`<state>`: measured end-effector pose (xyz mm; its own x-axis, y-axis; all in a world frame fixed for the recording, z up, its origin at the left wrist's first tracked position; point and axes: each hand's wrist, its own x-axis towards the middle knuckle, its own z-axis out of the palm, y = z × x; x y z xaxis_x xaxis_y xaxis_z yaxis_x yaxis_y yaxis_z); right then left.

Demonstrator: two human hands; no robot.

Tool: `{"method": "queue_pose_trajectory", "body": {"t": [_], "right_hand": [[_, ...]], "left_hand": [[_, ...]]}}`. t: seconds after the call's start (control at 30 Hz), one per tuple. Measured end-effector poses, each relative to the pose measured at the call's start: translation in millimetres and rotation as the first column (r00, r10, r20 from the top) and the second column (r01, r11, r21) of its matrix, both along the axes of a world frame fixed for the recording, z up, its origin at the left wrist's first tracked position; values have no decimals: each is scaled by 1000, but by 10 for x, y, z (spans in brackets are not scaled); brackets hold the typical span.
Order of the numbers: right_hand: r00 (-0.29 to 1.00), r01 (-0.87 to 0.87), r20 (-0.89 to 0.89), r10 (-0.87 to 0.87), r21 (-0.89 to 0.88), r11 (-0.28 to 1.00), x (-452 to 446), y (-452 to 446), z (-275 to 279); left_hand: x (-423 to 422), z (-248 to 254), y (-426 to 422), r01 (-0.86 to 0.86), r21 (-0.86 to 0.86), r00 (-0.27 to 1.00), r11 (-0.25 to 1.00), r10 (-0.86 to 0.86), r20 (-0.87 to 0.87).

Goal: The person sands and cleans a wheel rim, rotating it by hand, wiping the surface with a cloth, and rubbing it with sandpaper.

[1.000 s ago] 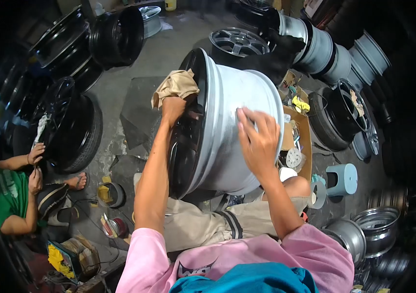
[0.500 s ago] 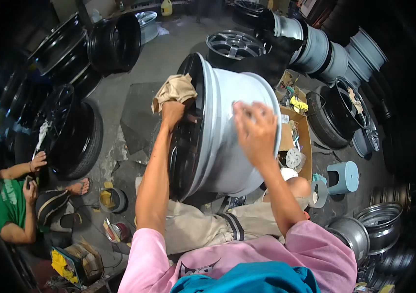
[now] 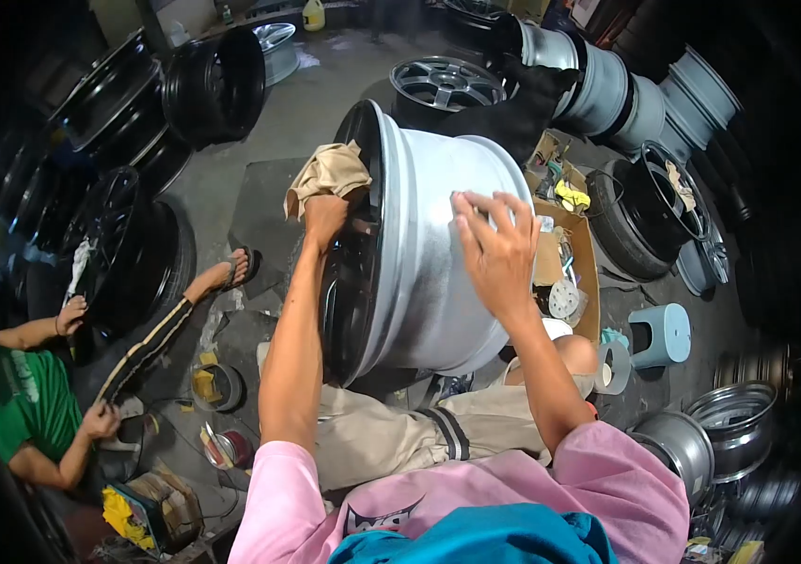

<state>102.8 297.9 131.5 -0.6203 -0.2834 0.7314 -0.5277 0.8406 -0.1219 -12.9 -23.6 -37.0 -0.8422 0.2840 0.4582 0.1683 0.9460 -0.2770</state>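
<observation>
A wheel rim (image 3: 429, 282) stands on its side before my knees, its barrel silver-grey and its spoked face black and glossy on the left. At the upper edge of the black face, my left hand (image 3: 327, 214) is closed on a crumpled tan cloth (image 3: 333, 173). On the right, my right hand (image 3: 501, 254) reaches over the barrel, fingers apart and tips at its surface. Whether something thin lies under those fingertips cannot be made out.
A cardboard box (image 3: 587, 282) of tools and discs is right of the rim, near a light-blue stool (image 3: 659, 336). More rims surround me, including a six-spoked one (image 3: 447, 83). At left sits a co-worker in a green shirt (image 3: 34, 385), one leg stretched toward me.
My right hand has shifted slightly right along the barrel and its fingers look more spread. My left hand stays on the cloth. The co-worker's leg has stretched out and one hand has lowered to it.
</observation>
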Motion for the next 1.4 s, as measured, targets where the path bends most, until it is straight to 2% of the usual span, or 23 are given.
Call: {"method": "queue_pose_trajectory", "body": {"t": [0.07, 0.13, 0.17, 0.2, 0.27, 0.33, 0.4, 0.47, 0.53, 0.57, 0.67, 0.7, 0.8, 0.9, 0.97, 1.1, 1.17, 1.27, 1.4], "right_hand": [[1000, -7, 11, 7, -36, 999, 47, -76, 36], [991, -131, 15, 131, -22, 991, 293, -158, -29], [991, -137, 11, 137, -9, 991, 297, -134, -37], [990, -137, 25, 137, -5, 991, 237, -92, -23], [1000, -16, 8, 16, -8, 1000, 3, -49, 63], [999, -15, 28, 16, -30, 999, 85, -126, 55], [989, -145, 9, 145, -7, 989, 297, -155, -32], [990, -143, 5, 143, 3, 990, 166, -64, 8], [999, -34, 23, 35, -13, 999, -12, -49, 83], [999, -29, 14, 29, 15, 999, 73, -94, 63], [987, -157, 14, 157, 0, 988, 241, -115, 30], [994, -109, 9, 108, 29, 994, 129, -39, 18], [998, -32, 49, 33, -6, 999, 7, -30, 63], [993, -117, -4, 117, 6, 993, 93, -72, 56], [990, -143, -7, 143, 12, 990, 195, -36, -16], [997, -67, 24, 67, -7, 998, 16, -61, 14], [996, -87, 3, 87, 25, 996, 63, -30, 17], [1000, -26, -1, 26, 25, 999, 60, 19, 41], [991, -121, 63, 121, -10, 993, 290, -71, -39]], "left_hand": [[9, 44, 13, 11, 46, 1000, 999, -11, -12], [13, 120, 21, -1, 137, 999, 991, 6, -39], [35, 156, 30, 2, 133, 1000, 991, -1, -5], [31, 117, 28, -2, 112, 1000, 994, 0, 22], [19, 38, 20, -6, 69, 997, 998, 1, 74], [42, 91, 36, 49, 107, 998, 993, -44, -52], [29, 160, 31, 84, 121, 982, 989, -62, -177], [41, 160, 38, 88, 128, 995, 988, -80, -65], [66, 149, 64, 98, 133, 995, 986, -97, -13], [87, 148, 106, 27, 19, 999, 999, -28, 21], [-44, -4, 0, -34, 7, 999, 999, 34, 14], [-79, -54, -48, 85, 82, 995, 993, -80, -60], [71, 176, 138, -7, 118, 999, 993, 3, 39], [69, 165, 117, -51, -56, 998, 997, 53, 28], [50, 124, 94, 50, 71, 998, 996, -46, -51], [84, 273, 149, 49, 76, 986, 996, -36, -160], [138, 326, 169, 36, 100, 992, 994, -23, -122], [106, 197, 147, -4, 133, 998, 991, -5, 70], [89, 191, 103, -35, 140, 999, 990, 30, 35]]}}
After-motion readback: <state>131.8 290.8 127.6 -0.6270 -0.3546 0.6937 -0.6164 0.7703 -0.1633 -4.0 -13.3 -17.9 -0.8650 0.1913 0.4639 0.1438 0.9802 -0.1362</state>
